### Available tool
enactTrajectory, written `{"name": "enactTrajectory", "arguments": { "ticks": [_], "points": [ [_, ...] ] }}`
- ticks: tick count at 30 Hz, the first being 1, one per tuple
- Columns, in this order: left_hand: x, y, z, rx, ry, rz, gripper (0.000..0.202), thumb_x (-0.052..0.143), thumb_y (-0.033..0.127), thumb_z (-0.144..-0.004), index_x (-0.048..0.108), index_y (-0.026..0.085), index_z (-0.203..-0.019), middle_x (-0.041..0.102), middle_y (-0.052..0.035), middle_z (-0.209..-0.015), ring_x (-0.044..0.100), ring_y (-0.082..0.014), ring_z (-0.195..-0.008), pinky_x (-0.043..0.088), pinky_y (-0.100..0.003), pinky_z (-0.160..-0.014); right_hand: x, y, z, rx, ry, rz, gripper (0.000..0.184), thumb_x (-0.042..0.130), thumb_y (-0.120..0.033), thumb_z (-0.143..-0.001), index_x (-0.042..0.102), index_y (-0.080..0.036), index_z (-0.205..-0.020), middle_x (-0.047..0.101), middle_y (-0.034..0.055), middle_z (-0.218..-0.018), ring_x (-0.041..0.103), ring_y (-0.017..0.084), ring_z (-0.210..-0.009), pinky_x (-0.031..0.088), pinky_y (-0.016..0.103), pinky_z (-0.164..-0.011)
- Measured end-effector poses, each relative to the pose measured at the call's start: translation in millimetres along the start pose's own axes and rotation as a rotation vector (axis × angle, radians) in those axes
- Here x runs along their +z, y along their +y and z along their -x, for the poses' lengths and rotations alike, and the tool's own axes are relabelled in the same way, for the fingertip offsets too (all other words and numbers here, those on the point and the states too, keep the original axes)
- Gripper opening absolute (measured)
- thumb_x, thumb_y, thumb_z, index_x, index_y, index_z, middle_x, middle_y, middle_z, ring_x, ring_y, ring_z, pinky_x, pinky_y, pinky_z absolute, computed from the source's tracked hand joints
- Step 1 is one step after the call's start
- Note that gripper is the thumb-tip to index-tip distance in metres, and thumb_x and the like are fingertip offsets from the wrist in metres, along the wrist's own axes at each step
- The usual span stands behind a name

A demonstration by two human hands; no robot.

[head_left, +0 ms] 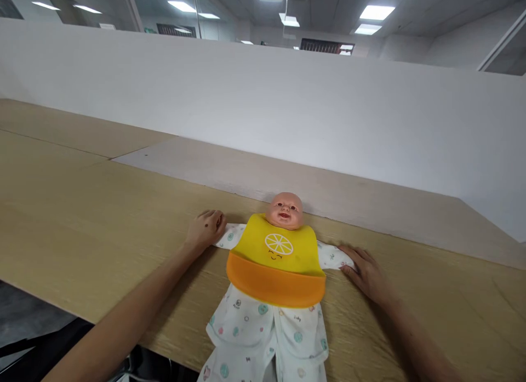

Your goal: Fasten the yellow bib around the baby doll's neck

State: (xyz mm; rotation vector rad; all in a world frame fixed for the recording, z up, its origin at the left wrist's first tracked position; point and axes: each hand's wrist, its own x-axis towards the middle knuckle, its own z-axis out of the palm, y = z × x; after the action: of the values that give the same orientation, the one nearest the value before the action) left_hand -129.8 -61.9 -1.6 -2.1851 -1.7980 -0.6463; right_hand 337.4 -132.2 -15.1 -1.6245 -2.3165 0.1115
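A baby doll (284,209) lies on its back on the wooden table (82,217), head toward the wall. It wears a white printed romper (263,332) and a yellow and orange silicone bib (276,261) with a lemon drawing. My left hand (205,228) rests on the end of the doll's sleeve at the left, fingers curled. My right hand (365,272) lies flat on the end of the other sleeve, fingers spread. The romper's legs hang over the table's near edge.
A white partition wall (287,108) runs along the back of the table. A paler board (329,190) lies between the table and the wall. Dark floor and a black object (36,349) show below the table's near edge at the left.
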Motion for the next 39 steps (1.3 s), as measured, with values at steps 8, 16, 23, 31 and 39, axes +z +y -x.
{"name": "enactTrajectory", "arguments": {
  "ticks": [8,16,23,31,39],
  "points": [
    [4.7,1,0,0.008,0.063,0.022,0.029,0.04,0.027,-0.085,0.061,0.017,-0.07,0.067,-0.0074,-0.07,0.058,-0.0179,-0.067,0.038,-0.027,-0.061,-3,15,-6,-0.026,0.012,0.007,0.048,0.043,-0.049,-0.089,0.054,-0.023,-0.127,0.057,0.0083,-0.123,0.052,0.024,-0.111,0.043,0.044,-0.097],
    [1.7,5,-7,0.021,0.017,0.006,0.03,0.04,0.027,-0.084,0.063,0.017,-0.068,0.068,-0.0089,-0.07,0.059,-0.0184,-0.065,0.038,-0.028,-0.059,-1,21,-10,-0.046,0.045,-0.005,0.049,0.046,-0.05,-0.087,0.057,-0.02,-0.124,0.059,0.0116,-0.118,0.054,0.024,-0.108,0.045,0.044,-0.095],
    [-4.3,2,-9,-0.008,-0.138,-0.054,0.03,0.04,0.027,-0.082,0.062,0.019,-0.064,0.069,-0.0107,-0.073,0.061,-0.0226,-0.066,0.037,-0.03,-0.057,-5,14,-8,0.055,0.034,-0.07,0.052,0.054,-0.053,-0.081,0.059,-0.02,-0.121,0.059,0.0113,-0.121,0.054,0.027,-0.113,0.046,0.042,-0.099],
    [-7.3,-8,-3,0.062,-0.043,0.189,0.027,0.04,0.026,-0.083,0.059,0.02,-0.065,0.063,-0.0062,-0.068,0.056,-0.0181,-0.065,0.04,-0.029,-0.061,-7,16,0,0.085,0.071,-0.193,0.052,0.061,-0.051,-0.075,0.059,-0.023,-0.119,0.055,0.0099,-0.127,0.051,0.027,-0.119,0.043,0.04,-0.104],
    [-22.2,-9,1,-0.319,0.281,0.527,0.031,0.036,0.031,-0.087,0.064,0.017,-0.087,0.06,-0.0023,-0.068,0.056,-0.0159,-0.063,0.044,-0.027,-0.061,-5,41,1,0.706,0.431,-0.788,0.05,0.048,-0.059,-0.075,0.06,-0.015,-0.095,0.065,0.0106,-0.094,0.063,0.023,-0.082,0.052,0.036,-0.073]
  ]
}}
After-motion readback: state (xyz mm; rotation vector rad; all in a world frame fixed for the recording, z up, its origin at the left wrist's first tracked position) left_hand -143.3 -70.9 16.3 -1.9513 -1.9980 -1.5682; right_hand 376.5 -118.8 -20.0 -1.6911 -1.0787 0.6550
